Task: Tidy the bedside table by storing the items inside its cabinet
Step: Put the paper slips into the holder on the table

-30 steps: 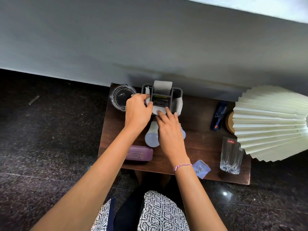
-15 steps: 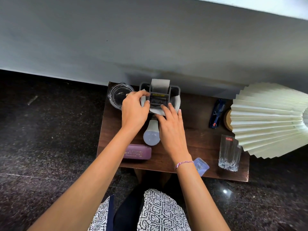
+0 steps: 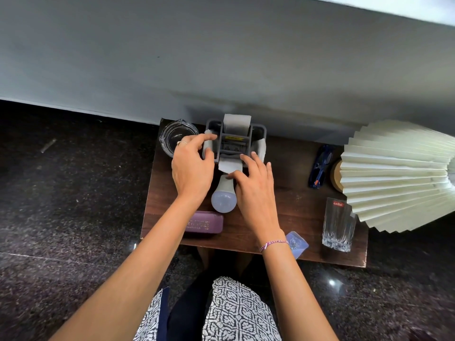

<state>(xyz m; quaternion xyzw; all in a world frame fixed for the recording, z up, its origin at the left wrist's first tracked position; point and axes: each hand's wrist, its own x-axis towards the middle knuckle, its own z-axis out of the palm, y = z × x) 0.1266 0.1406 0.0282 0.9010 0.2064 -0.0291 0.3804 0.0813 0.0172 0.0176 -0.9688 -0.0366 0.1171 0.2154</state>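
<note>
Two hands work at the upper middle of the frame, over a dark wooden bench [image 3: 290, 200] set against a grey wall. Largest on it is the pleated lamp [image 3: 398, 175], spreading across the right edge. Next is the grey holder [image 3: 235, 141] at the back, wrapped in strips of paper. The left hand [image 3: 192, 168] has its grip spread wide around the holder's left side, fingertips touching it. The right hand [image 3: 256, 190] also has a wide, loose grip, fingers resting on the paper flap at the holder's near edge; neither hand has closed on anything yet.

Smaller things lie around: a glass ashtray [image 3: 176, 136] just left of the holder, a tumbler [image 3: 338, 225] at lower right, a purple case [image 3: 204, 225] near the front edge, a white bulb [image 3: 224, 198] lying between the wrists, blue glasses [image 3: 320, 166] beside the lamp base, and a small clear packet [image 3: 296, 243] overhanging the front edge.

The risk, as I judge it, is lifting the holder by its loose paper, which could tear or slip. A wrist could also nudge the bulb, which may roll off the bench, or knock the ashtray.
</note>
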